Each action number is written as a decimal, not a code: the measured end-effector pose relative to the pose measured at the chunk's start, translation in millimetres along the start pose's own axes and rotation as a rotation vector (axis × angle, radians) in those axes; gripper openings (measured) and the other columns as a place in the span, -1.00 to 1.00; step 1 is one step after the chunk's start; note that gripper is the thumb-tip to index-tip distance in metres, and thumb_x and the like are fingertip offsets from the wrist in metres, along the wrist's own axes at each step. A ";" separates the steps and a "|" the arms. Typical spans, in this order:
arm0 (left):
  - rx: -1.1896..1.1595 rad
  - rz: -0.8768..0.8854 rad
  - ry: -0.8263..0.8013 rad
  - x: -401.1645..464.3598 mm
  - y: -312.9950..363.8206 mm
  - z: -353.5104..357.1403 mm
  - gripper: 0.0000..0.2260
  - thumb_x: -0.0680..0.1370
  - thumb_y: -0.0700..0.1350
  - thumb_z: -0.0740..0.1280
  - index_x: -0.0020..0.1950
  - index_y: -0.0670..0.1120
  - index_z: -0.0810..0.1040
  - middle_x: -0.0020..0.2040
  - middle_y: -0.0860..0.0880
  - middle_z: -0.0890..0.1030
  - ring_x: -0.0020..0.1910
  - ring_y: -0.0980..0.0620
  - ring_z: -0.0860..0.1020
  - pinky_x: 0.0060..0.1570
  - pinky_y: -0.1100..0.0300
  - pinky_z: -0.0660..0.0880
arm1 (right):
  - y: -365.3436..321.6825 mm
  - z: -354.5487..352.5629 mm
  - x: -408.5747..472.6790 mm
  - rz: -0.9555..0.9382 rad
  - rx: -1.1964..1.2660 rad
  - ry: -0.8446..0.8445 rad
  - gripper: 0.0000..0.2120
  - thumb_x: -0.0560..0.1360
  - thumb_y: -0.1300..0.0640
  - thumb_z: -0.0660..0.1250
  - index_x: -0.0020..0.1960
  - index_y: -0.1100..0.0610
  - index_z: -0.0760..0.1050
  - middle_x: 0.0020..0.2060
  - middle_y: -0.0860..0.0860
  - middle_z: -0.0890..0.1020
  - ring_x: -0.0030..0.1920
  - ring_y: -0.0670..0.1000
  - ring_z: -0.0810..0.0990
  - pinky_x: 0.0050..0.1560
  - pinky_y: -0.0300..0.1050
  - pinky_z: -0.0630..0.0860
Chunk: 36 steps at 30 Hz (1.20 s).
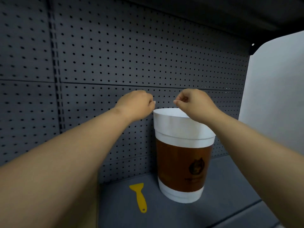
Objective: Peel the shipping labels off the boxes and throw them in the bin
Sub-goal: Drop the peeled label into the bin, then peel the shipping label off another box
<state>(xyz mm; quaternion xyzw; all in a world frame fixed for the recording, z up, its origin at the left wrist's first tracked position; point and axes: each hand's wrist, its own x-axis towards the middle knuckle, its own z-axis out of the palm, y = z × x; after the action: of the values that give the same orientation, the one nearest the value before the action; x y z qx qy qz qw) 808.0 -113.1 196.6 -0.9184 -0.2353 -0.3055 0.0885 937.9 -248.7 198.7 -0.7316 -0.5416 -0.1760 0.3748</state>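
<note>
Hovering over the bin (182,155), a cup-shaped tub on the shelf (230,186), both hands are curled shut: left hand (136,102), right hand (192,102). Whether either grip pinches a label is unclear. No boxes show, so progress can't be judged. A yellow scraper (139,197) lies nearby.

1. On the brown band of the cup-shaped bin (182,162), right of centre: a dark round emblem with an animal-like figure, too blurred to identify further.
2. Just beneath that emblem: a line or two of dark lettering, too blurred and small to read.
3. No other writing, numbers or signs readable anywhere.
</note>
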 end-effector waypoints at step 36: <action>0.178 -0.486 -0.233 -352.7 -150.2 -83.6 -0.71 0.61 0.00 0.10 -0.06 -0.13 0.53 -0.08 -0.09 0.56 -0.10 -0.09 0.52 -0.18 0.12 0.42 | -226.5 175.7 -167.3 -0.115 0.070 -0.592 -0.87 0.54 0.10 0.23 -0.18 0.06 0.45 -0.28 -0.11 0.50 -0.12 0.00 0.52 -0.01 -0.10 0.45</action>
<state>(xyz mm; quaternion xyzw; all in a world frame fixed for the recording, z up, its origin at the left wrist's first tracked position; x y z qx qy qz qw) 443.7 -140.9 53.5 -0.8527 -0.4830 -0.1881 0.0652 643.7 -199.4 53.3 -0.7057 -0.6737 0.0429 0.2151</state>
